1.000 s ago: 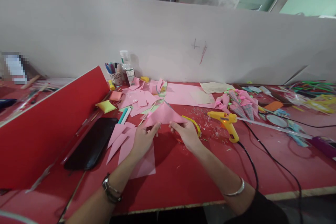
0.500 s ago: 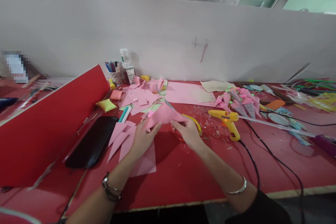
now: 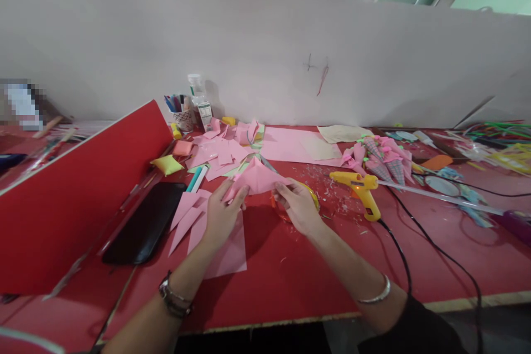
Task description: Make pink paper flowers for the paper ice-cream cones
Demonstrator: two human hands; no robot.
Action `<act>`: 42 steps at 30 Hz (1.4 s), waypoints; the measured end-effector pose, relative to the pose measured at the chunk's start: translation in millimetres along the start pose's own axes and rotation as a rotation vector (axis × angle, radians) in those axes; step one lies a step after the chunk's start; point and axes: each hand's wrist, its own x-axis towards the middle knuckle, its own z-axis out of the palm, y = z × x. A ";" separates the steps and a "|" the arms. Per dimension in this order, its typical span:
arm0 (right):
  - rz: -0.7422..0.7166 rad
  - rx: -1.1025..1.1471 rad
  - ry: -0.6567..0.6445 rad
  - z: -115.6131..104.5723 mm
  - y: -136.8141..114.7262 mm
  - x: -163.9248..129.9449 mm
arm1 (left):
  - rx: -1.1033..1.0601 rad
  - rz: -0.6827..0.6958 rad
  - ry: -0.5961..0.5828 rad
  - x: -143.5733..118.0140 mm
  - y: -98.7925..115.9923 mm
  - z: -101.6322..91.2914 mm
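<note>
Pinching pink ppr (image 3: 258,178) | L hand (image 3: 223,210) + R hand (image 3: 300,206) | creased, approx. triangular

Matt paper, this folded pink sheet (image 3: 257,178); smooth yellow plastic glue gun (image 3: 362,183); shiny metal bangle (image 3: 380,295); smooth tabletop (image 3: 282,287)!

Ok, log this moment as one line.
left hand: holding pink paper | right hand: at paper's right corner | glue gun: on red table
</note>
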 end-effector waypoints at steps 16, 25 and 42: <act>-0.161 -0.216 -0.078 2.2 -0.8 -4.5 | 0.112 0.064 0.021 0.9 -4.8 -1.2; -0.185 -0.282 -0.115 3.4 0.8 -6.9 | 0.093 0.109 -0.078 2.3 -3.1 0.9; -0.091 -0.234 -0.183 3.3 2.7 -8.2 | -0.118 -0.013 -0.269 2.1 -7.3 3.5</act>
